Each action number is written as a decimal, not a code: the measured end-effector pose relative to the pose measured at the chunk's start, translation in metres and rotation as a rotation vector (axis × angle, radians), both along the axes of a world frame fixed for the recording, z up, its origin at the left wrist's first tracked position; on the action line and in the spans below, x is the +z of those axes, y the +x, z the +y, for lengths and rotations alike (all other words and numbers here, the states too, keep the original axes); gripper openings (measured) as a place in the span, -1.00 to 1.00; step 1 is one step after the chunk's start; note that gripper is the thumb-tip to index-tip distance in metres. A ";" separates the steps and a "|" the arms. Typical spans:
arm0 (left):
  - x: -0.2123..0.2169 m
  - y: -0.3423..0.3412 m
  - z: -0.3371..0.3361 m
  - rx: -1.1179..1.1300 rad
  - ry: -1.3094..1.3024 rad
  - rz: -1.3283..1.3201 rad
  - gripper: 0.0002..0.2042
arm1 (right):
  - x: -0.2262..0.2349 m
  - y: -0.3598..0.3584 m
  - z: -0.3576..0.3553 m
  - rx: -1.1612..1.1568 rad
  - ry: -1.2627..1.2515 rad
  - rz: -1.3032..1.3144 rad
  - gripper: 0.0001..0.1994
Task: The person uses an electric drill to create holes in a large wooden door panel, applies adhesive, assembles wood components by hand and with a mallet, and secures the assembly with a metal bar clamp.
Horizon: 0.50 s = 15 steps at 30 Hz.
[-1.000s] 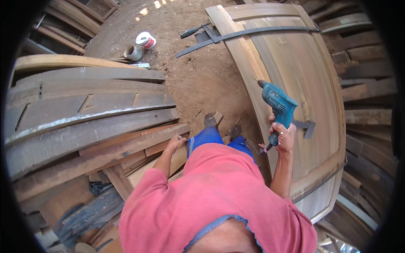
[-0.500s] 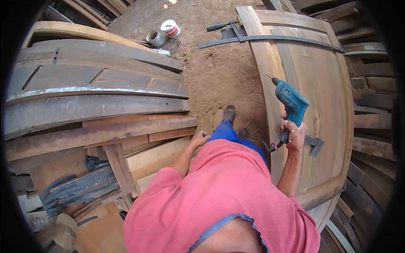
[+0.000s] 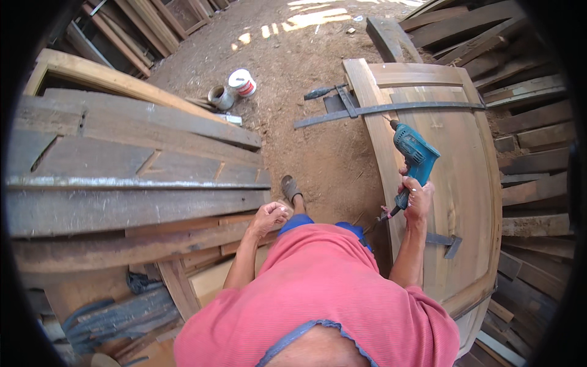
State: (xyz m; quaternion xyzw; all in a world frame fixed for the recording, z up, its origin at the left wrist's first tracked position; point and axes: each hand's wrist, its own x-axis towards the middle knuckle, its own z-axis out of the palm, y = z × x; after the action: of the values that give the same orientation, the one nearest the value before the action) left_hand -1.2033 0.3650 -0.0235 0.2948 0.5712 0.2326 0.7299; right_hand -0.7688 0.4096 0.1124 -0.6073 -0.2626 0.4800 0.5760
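Note:
My right hand (image 3: 418,197) grips the handle of a teal electric drill (image 3: 413,153), its bit pointing up and left over the left edge of a large arched wooden door (image 3: 455,177) that lies flat. My left hand (image 3: 269,217) is curled shut with nothing seen in it, hanging near my knee beside a stack of weathered boards (image 3: 134,202). I wear a red shirt and blue trousers, and one sandalled foot (image 3: 290,188) stands on the dirt floor.
A long metal bar clamp (image 3: 391,109) crosses the door's top, and a second clamp piece (image 3: 446,241) sits lower. Two tins (image 3: 233,88) stand on the dirt. Stacked timber lines the right side (image 3: 526,153) and the far left.
The view has swung left and forward across the frames. My right hand has kept hold of the drill, which sits a little higher over the door; my left hand has stayed curled by the boards.

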 end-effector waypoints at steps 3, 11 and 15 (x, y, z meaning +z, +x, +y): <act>0.078 0.005 0.090 -0.160 0.321 -0.413 -0.47 | 0.014 -0.026 0.044 -0.109 0.023 -0.031 -0.71; 0.333 0.016 0.205 -0.744 0.982 -1.238 -0.07 | 0.021 -0.085 0.094 -0.240 0.005 -0.080 -0.76; 0.387 0.021 0.217 -0.760 0.956 -1.755 -0.23 | 0.013 -0.093 0.109 -0.281 -0.035 -0.074 -0.76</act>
State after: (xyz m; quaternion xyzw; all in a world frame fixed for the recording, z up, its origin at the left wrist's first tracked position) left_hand -1.1818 0.5816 0.3635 0.4386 -0.4335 0.3204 0.7191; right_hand -0.8617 0.5181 0.1253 -0.6652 -0.1877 0.3766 0.6168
